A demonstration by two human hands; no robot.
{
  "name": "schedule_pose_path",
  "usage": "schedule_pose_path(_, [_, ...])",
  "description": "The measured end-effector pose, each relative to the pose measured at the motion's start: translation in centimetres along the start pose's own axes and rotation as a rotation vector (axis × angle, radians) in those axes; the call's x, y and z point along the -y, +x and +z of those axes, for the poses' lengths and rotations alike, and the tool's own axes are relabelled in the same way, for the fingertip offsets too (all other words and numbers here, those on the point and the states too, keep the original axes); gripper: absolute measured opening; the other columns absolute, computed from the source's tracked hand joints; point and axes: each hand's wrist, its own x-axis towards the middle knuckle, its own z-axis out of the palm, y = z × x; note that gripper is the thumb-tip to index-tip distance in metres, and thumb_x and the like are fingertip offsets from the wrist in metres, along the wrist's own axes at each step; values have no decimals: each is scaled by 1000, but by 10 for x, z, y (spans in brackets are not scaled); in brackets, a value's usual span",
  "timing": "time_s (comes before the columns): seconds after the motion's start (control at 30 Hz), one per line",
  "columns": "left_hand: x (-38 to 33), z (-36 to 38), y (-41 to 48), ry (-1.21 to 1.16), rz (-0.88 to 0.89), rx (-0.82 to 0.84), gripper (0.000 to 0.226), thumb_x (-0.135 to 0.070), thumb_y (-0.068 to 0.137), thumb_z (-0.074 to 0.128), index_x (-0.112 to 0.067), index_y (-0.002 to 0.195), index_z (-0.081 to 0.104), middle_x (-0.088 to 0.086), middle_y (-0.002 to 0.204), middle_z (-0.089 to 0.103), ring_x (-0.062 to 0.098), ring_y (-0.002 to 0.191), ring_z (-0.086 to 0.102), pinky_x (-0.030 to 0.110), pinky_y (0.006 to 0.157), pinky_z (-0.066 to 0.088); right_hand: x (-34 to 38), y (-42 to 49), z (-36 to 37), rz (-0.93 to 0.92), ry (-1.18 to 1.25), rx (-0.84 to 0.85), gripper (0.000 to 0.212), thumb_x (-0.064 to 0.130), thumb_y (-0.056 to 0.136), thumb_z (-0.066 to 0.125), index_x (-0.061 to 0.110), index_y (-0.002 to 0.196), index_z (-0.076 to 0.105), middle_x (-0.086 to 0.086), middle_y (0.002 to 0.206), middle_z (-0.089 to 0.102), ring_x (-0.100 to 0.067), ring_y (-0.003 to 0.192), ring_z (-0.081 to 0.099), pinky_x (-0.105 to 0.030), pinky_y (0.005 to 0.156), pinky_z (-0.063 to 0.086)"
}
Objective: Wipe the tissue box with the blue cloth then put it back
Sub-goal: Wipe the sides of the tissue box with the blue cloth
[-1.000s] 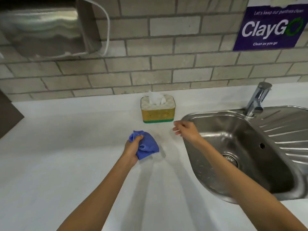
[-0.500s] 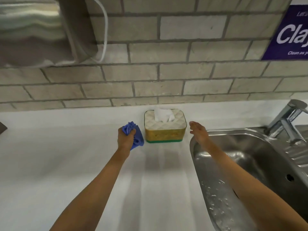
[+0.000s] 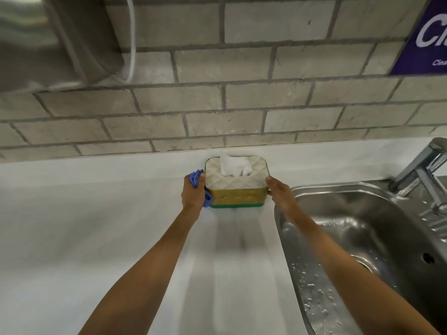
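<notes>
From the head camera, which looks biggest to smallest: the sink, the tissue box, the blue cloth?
1. Sink, cut off by the frame.
2. Tissue box.
3. Blue cloth, mostly hidden in the left hand, so its true size is unsure.

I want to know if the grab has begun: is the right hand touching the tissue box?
Touching. The head view shows the right hand with its fingertips pressed on the right side of the tissue box, with no gap between them.

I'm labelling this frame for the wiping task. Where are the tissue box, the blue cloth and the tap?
tissue box (image 3: 235,180): head view, on its quilted white top.
blue cloth (image 3: 195,178): head view, on the bunch above the left hand.
tap (image 3: 422,165): head view, on its metal spout.
</notes>
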Motion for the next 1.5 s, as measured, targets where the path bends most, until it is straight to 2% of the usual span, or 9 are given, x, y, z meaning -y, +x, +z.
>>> schedule_pose_path(0.1, [6, -7, -10, 26, 14, 1, 41, -33, 94, 48, -8, 127, 46, 17, 123, 59, 31, 113, 55, 36, 94, 43, -4, -16, -2, -13, 22, 44, 24, 34, 97, 40, 26, 102, 62, 7, 102, 66, -9, 95, 61, -6, 73, 46])
schedule_pose_path(0.27, [22, -31, -47, 27, 32, 19, 37, -33, 94, 48, -9, 123, 48, 11, 113, 60, 21, 98, 53, 31, 84, 41, -20, -60, -5, -16, 45, 60, 34, 37, 97, 41, 19, 118, 60, 7, 106, 66, -14, 106, 58, -27, 92, 42])
schedule_pose_path(0.5, [45, -71, -123, 35, 38, 24, 34, -34, 94, 48, -14, 121, 50, 2, 104, 58, 20, 98, 55, 36, 92, 44, -32, -148, -8, -33, 34, 87, 33, 29, 97, 42, 19, 125, 56, 7, 112, 62, -3, 98, 60, 0, 66, 46])
schedule_pose_path(0.67, [61, -93, -169, 60, 80, 0, 36, -36, 93, 49, -15, 122, 51, 1, 103, 59, 21, 98, 56, 39, 93, 45, -42, -202, -12, -87, 47, 111, 36, 18, 95, 48, 12, 130, 53, 1, 116, 65, -3, 97, 63, -9, 75, 52])
schedule_pose_path(0.83, [64, -105, -200, 152, 78, -89, 36, -44, 92, 46, -19, 117, 53, -4, 91, 56, 18, 88, 53, 30, 80, 41, -47, -234, -16, -120, 14, 95, 40, 24, 95, 48, 12, 133, 52, -1, 119, 65, -5, 97, 62, 0, 66, 46])
schedule_pose_path(1.03, [51, -113, -210, 252, 91, -149, 27, -46, 92, 45, -20, 96, 53, -1, 89, 55, 21, 82, 51, 31, 76, 38, -39, -243, -28, -137, -15, 76, 34, 29, 97, 41, 19, 127, 55, 16, 91, 67, -1, 82, 62, -9, 66, 48])
schedule_pose_path(1.2, [36, -107, -205, 278, 68, -166, 26, -46, 91, 45, -21, 90, 51, 2, 88, 57, 22, 81, 51, 32, 73, 37, -35, -235, -41, -225, -205, 268, 84, 0, 78, 60, 34, 145, 21, -9, 117, 57, -21, 104, 56, -39, 88, 51])
schedule_pose_path(1.33, [31, -102, -200, 267, 70, -173, 28, -44, 92, 46, -17, 94, 54, 2, 89, 57, 22, 82, 52, 33, 74, 39, -34, -219, -49, -345, -589, 366, 114, 20, 62, 77, 33, 148, 3, -6, 134, 40, -19, 118, 46, -43, 102, 44])
schedule_pose_path(1.5, [29, -104, -196, 152, 50, -151, 40, -40, 92, 49, -6, 114, 54, 6, 99, 59, 27, 96, 56, 40, 88, 46, -31, -199, -44, -536, -949, 212, 127, 42, 48, 85, 26, 145, 6, -5, 144, 30, -24, 128, 38, -43, 105, 37])
